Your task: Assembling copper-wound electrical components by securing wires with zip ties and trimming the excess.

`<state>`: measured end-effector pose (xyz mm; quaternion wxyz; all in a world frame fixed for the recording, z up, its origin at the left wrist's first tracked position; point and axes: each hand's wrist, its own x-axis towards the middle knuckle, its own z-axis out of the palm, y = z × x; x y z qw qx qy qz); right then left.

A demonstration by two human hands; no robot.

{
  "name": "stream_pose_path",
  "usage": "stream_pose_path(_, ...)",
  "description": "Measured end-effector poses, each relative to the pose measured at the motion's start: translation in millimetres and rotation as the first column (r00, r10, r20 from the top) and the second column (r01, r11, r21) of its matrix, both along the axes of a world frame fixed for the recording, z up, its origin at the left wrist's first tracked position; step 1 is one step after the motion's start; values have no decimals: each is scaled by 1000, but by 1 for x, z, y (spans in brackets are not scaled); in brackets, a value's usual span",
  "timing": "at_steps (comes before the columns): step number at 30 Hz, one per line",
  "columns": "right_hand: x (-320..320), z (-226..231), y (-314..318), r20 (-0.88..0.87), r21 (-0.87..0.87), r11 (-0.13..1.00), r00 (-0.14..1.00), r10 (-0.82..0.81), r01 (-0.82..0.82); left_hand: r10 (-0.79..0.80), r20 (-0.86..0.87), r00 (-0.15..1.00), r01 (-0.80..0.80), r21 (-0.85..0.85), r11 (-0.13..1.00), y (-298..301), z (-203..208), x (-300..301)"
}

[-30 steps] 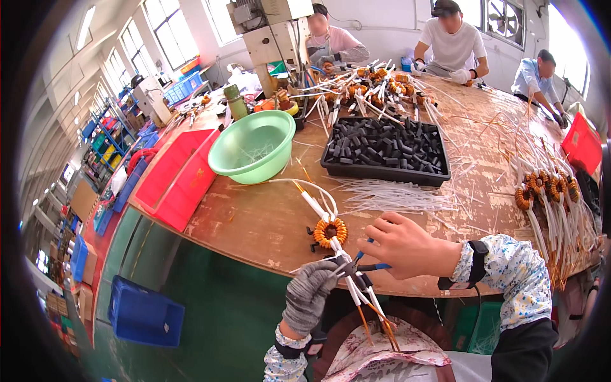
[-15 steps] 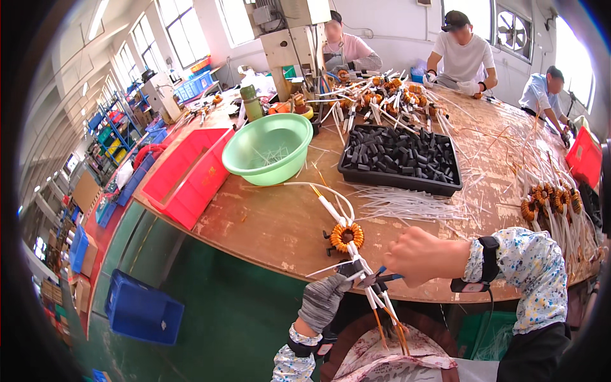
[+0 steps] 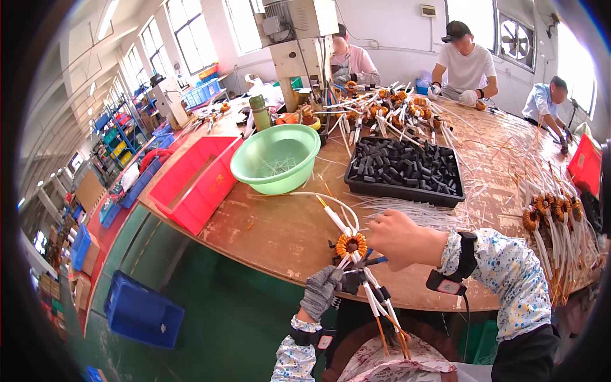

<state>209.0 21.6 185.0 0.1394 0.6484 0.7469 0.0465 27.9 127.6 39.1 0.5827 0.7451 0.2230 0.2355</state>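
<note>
A ring-shaped coil [image 3: 351,244] wound with orange-copper wire lies at the table's near edge. Its white-sleeved leads [image 3: 372,294] run down toward my lap, with black tubes on them and bare copper ends. My left hand [image 3: 321,290], in a grey glove, is closed round the leads just below the coil. Beside the coil my bare right hand [image 3: 400,239] is closed on blue-handled pliers [image 3: 377,260]. The pliers' dark jaws are at the leads near my left fingers; what they bite on is too small to tell.
A black tray [image 3: 407,191] of short black tubes stands beyond my right hand, with white strips [image 3: 414,213] before it. To its left are a green basin [image 3: 277,159] and a red crate [image 3: 191,184]. More coils [image 3: 554,207] lie right. Several people work across the table.
My right hand and the pliers have shifted slightly up and left, closer to the coil. The left hand still grips the leads, a little nearer the coil. The whole view has shifted slightly.
</note>
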Motion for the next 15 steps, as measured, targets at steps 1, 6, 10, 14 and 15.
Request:
stream_pose_path(1,-2,2,2,0,2,1000,1000,2,-2,0,97,995,18,-188,982,-2,1,3)
stream_pose_path(6,-9,2,11,23,-54,998,1000,20,-19,-40,149,988,72,-212,975,-5,7,21)
stream_pose_path(10,-9,9,12,36,-165,986,999,-14,20,-38,114,993,63,-226,972,-3,7,20)
stream_pose_path(14,13,-9,-3,-35,-39,998,999,38,-39,-46,107,993,64,-174,983,-3,10,18)
stream_pose_path(15,19,-10,-5,-71,-46,999,997,16,-19,-44,106,993,62,-173,983,-4,9,18)
